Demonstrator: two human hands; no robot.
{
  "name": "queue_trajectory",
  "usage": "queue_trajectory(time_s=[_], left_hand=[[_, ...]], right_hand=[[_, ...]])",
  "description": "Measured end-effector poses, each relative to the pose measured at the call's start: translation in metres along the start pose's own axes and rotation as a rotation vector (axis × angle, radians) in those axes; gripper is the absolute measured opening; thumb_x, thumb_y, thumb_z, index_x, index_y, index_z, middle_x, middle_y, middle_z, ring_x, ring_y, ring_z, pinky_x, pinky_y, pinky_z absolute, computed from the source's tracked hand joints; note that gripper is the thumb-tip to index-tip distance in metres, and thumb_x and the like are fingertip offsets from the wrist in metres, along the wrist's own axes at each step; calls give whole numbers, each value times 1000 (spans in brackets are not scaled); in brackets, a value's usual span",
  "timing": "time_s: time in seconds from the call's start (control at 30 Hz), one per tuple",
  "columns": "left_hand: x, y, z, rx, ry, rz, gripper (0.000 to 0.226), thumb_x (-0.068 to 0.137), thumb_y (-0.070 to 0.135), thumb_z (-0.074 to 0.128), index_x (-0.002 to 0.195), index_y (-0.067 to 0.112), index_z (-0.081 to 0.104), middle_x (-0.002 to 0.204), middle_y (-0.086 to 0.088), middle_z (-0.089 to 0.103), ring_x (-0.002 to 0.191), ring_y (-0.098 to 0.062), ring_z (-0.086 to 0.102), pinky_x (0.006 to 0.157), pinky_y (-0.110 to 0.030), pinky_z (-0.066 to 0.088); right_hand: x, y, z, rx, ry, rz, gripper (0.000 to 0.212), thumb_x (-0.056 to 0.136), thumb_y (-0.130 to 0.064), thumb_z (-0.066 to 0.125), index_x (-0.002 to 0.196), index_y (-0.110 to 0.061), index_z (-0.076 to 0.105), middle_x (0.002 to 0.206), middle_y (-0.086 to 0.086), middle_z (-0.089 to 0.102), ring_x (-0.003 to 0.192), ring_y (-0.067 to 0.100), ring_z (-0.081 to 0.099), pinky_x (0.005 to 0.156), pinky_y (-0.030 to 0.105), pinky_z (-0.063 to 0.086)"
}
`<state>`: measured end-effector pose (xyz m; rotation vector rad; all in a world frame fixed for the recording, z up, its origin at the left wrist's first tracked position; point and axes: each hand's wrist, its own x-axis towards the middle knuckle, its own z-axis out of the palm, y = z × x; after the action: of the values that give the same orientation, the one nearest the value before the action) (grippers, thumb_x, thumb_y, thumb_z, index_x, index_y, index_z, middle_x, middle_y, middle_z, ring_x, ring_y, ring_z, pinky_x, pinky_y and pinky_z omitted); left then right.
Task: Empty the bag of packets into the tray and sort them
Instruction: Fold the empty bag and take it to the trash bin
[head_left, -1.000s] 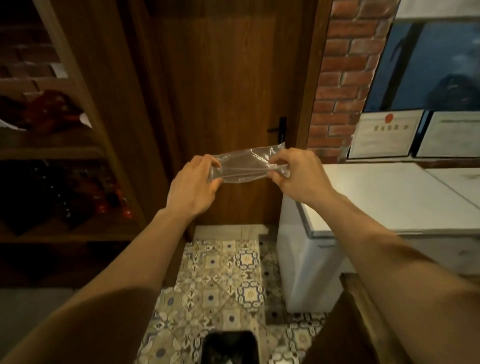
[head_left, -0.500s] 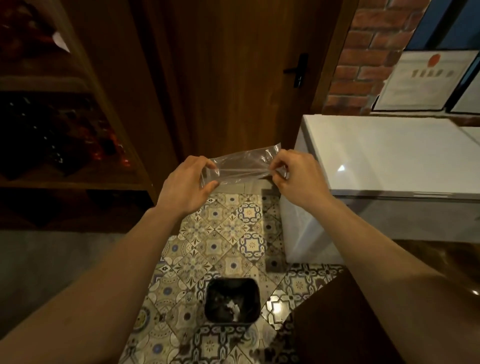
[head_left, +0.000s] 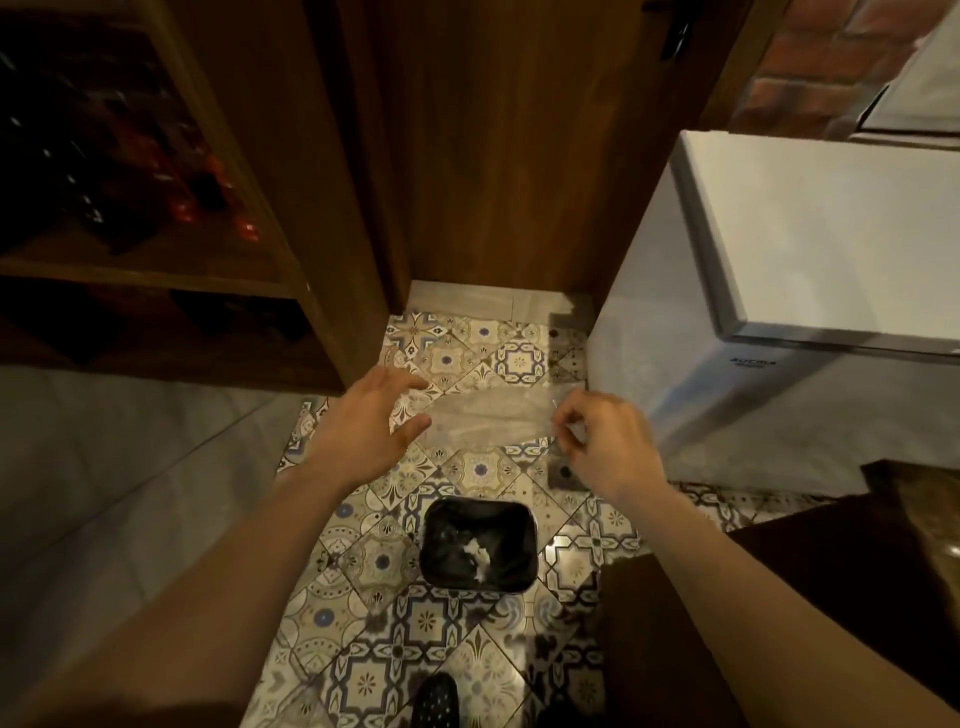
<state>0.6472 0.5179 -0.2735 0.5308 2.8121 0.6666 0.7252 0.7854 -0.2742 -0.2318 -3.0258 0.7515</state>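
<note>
An empty clear plastic bag (head_left: 488, 421) hangs stretched and blurred between my two hands, above the patterned floor tiles. My right hand (head_left: 608, 447) pinches its right end between thumb and fingers. My left hand (head_left: 369, 431) is at the bag's left end with thumb and fingers spread apart, not gripping it. Below and slightly nearer to me stands a small black bin (head_left: 478, 545) lined with a dark bag and holding a scrap of white waste. No tray or packets are in view.
A white chest freezer (head_left: 810, 249) stands to the right. A wooden door (head_left: 498, 145) is straight ahead, and a dark wooden shelf (head_left: 156, 260) with red items is on the left. A dark wooden counter corner (head_left: 779, 571) juts in at lower right. My dark shoe (head_left: 436, 701) is below the bin.
My view has tipped down toward the floor and the bin. Both hands have lowered with the bag, and my left hand has opened off the bag's left end.
</note>
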Motion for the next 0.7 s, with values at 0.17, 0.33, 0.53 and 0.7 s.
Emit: queue_trajectory(time_s=[0.17, 0.33, 0.53, 0.7], left_hand=[[-12, -41, 44, 3, -78, -55, 40, 94, 41, 65, 132, 32, 55, 144, 3, 51, 132, -21, 51, 105, -52, 45], [-23, -70, 67, 0, -121, -101, 38, 94, 41, 65, 129, 32, 56, 141, 5, 52, 131, -20, 52, 102, -44, 49], [-27, -90, 76, -10, -121, -132, 39, 92, 41, 66, 129, 31, 58, 141, 6, 54, 130, -18, 53, 100, -42, 50], [-23, -96, 75, -8, -129, -142, 37, 91, 44, 66, 126, 33, 59, 136, 7, 56, 126, -17, 55, 94, -41, 53]], right_hand=[[-16, 22, 66, -98, -187, 120, 16, 84, -14, 76, 93, -25, 69, 95, -3, 69, 79, 12, 61, 68, 22, 48], [-30, 26, 116, -138, -284, 243, 15, 89, -21, 70, 103, -25, 65, 96, -2, 69, 84, 14, 65, 76, 31, 60], [-36, 22, 146, -177, -319, 313, 22, 90, -22, 67, 111, -19, 63, 106, 3, 68, 102, 22, 60, 83, 38, 58], [-35, 14, 151, -152, -353, 306, 37, 92, -48, 62, 120, -24, 60, 112, 2, 64, 107, 22, 58, 84, 37, 56]])
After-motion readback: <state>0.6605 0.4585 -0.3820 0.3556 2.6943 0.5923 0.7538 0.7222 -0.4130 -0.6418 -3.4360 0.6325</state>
